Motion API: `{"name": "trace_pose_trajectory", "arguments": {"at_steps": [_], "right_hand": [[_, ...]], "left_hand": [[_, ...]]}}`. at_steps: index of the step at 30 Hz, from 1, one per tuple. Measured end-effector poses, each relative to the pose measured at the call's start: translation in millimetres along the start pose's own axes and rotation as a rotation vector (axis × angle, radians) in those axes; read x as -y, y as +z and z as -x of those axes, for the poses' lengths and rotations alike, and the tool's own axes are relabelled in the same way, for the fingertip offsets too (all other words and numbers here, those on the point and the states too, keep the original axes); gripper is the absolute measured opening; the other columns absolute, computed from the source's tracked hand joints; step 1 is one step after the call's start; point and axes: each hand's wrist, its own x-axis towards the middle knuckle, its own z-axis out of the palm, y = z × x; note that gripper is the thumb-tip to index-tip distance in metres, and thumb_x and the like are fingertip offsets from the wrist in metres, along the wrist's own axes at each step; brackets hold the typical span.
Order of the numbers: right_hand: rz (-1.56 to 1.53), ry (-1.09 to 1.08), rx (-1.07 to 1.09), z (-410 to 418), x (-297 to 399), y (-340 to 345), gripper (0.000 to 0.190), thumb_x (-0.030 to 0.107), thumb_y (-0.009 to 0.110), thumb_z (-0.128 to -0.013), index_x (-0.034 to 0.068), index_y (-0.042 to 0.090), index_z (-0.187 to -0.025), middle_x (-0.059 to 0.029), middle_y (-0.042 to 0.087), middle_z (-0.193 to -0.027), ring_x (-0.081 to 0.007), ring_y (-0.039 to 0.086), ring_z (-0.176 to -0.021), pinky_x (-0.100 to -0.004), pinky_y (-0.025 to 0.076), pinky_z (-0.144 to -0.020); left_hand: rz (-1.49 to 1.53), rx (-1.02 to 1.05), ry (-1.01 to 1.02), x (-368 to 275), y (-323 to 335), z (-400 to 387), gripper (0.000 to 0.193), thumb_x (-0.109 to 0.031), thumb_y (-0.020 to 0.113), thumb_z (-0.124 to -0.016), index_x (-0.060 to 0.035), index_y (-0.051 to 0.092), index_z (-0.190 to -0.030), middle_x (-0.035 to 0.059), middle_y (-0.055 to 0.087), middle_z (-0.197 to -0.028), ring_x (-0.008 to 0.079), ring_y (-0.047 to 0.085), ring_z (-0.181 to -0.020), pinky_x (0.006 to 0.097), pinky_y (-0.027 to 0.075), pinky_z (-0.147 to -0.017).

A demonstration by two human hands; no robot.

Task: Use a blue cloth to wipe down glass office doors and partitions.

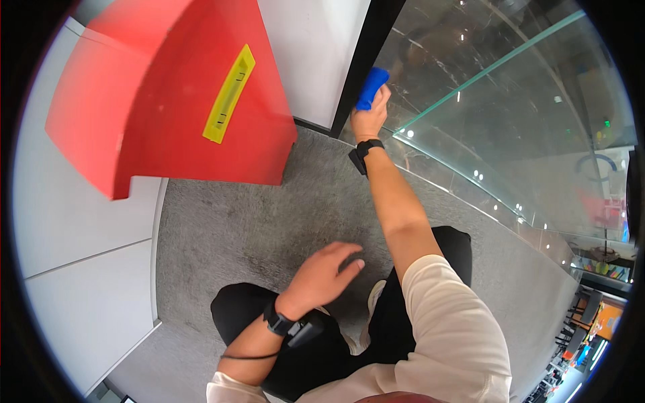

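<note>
My right hand [372, 118] reaches far forward and grips a folded blue cloth [373, 89]. The cloth lies against the black frame [355, 75], close to the dark marble-patterned surface [410, 60]. Just right of that hand is the corner of a glass panel [484, 126] with a greenish edge. My left hand [322, 277] hovers above my left knee, fingers loosely curled and apart, holding nothing. Both wrists wear black straps with small devices.
A red cabinet-like stand [211, 101] with a yellow strip [229, 95] rises at the front left. White wall panels [90, 226] run along the left side. Grey floor [227, 226] lies below me. Chairs and shelves [579, 322] appear far right.
</note>
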Motion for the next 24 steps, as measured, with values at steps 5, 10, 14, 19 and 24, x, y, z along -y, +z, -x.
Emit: {"name": "trace_pose_trajectory", "arguments": {"at_steps": [5,10,14,19,24], "right_hand": [[0.073,0.096,0.437,64.2,-36.0,5.3,0.044,0.008,0.063,-0.081,0.005,0.051,-0.123,-0.0159,0.050,-0.130,-0.0424,0.063,-0.101,-0.0483,0.054,-0.084],[0.056,0.313,0.633,64.1,-45.8,-1.1,0.040,0.005,0.061,-0.081,0.003,0.049,-0.119,-0.0206,0.054,-0.120,-0.0461,0.059,-0.102,-0.0520,0.052,-0.080],[0.003,0.330,0.489,33.6,-40.9,-14.4,0.034,0.004,0.063,-0.079,0.006,0.050,-0.110,-0.0207,0.057,-0.106,-0.0473,0.058,-0.100,-0.0543,0.049,-0.081],[-0.142,0.101,0.404,-88.5,31.2,-65.8,0.028,0.000,0.061,-0.074,0.005,0.055,-0.101,-0.0195,0.059,-0.097,-0.0457,0.059,-0.097,-0.0510,0.050,-0.081],[-0.053,-0.583,-0.130,-324.4,105.4,-192.8,0.030,0.009,0.075,-0.070,0.006,0.064,-0.098,-0.0116,0.061,-0.092,-0.0324,0.062,-0.082,-0.0391,0.052,-0.070]], "left_hand": [[-0.089,0.052,0.006,1.6,8.7,14.7,0.036,-0.028,0.061,-0.097,-0.0045,0.062,-0.124,0.0178,0.064,-0.118,0.0393,0.062,-0.106,0.0432,0.050,-0.090],[-0.096,0.036,-0.025,-1.7,8.9,11.4,0.036,-0.027,0.061,-0.097,-0.0034,0.062,-0.124,0.0179,0.065,-0.115,0.0361,0.064,-0.103,0.0403,0.052,-0.087],[-0.086,0.017,-0.001,13.5,12.5,4.6,0.037,-0.028,0.062,-0.096,-0.0020,0.063,-0.123,0.0167,0.067,-0.113,0.0292,0.067,-0.093,0.0371,0.053,-0.081],[-0.039,-0.014,-0.082,40.4,-4.7,-9.8,0.041,-0.032,0.062,-0.095,-0.0012,0.063,-0.122,0.0187,0.069,-0.110,0.0314,0.068,-0.097,0.0392,0.053,-0.084],[0.115,-0.007,-0.072,46.9,-0.7,-48.4,0.041,-0.033,0.062,-0.097,-0.0023,0.063,-0.124,0.0149,0.069,-0.113,0.0262,0.067,-0.100,0.0360,0.051,-0.089]]}}
